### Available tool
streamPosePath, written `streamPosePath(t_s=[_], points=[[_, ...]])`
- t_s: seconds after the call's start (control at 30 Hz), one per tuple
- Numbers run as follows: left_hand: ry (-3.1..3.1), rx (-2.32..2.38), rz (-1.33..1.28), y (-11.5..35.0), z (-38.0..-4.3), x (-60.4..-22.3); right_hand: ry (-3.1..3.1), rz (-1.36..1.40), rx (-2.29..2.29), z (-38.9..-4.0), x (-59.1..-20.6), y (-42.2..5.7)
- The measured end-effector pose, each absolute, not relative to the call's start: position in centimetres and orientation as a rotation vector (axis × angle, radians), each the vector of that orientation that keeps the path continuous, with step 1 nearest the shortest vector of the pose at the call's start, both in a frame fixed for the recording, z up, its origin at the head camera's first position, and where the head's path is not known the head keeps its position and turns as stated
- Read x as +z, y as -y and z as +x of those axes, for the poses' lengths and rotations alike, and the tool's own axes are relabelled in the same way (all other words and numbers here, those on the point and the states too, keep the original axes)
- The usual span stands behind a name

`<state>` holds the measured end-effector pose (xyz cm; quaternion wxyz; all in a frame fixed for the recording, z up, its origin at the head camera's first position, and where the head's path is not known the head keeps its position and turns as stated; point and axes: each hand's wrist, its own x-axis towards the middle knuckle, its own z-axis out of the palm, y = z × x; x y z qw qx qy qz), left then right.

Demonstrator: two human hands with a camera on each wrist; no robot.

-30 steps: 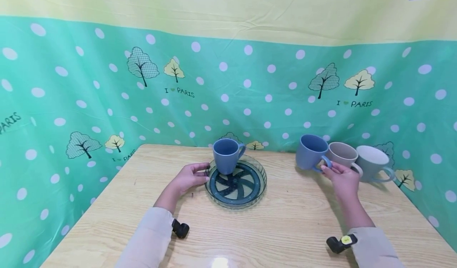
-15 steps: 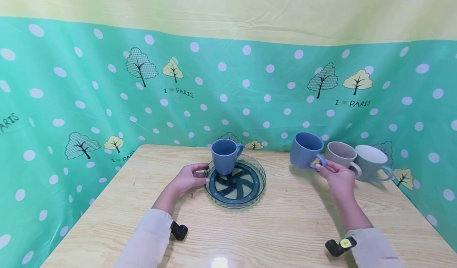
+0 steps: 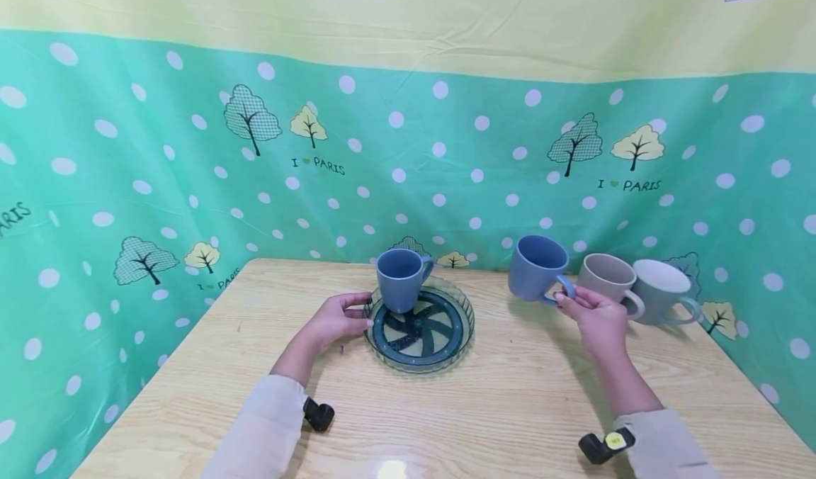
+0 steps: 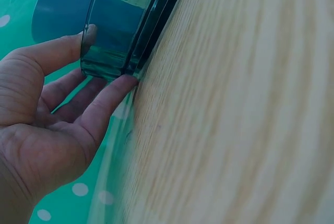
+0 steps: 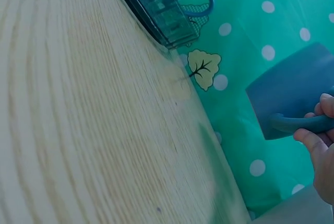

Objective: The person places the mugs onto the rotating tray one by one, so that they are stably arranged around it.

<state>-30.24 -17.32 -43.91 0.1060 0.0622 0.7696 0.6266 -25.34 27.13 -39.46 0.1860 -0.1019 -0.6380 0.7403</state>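
Right of the dish (image 3: 414, 365), a blue mug (image 3: 534, 273) hangs above the table (image 3: 497, 408), pinched at its handle by the right hand (image 3: 599, 319). It has just shifted dishward, opening a gap from the brown mug (image 3: 604, 279), so the carry appears under way. Left of the dish, the left hand (image 3: 336, 317) spreads thumb and fingers at its wall; whether they pinch it cannot be told. Count: one dish, two hands, four mugs; the second blue mug (image 3: 399, 285) stands inside the dish, the brown one and grey mug (image 3: 656, 298) farthest right of it.
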Motion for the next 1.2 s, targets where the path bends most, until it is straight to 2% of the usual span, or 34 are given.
streamPosePath(t_s=[1.2], points=[[-2.260, 1.862, 0.153, 17.1, -29.9, -44.0, 1.945, -0.125, 2.095, -24.6, -38.3, -23.9]])
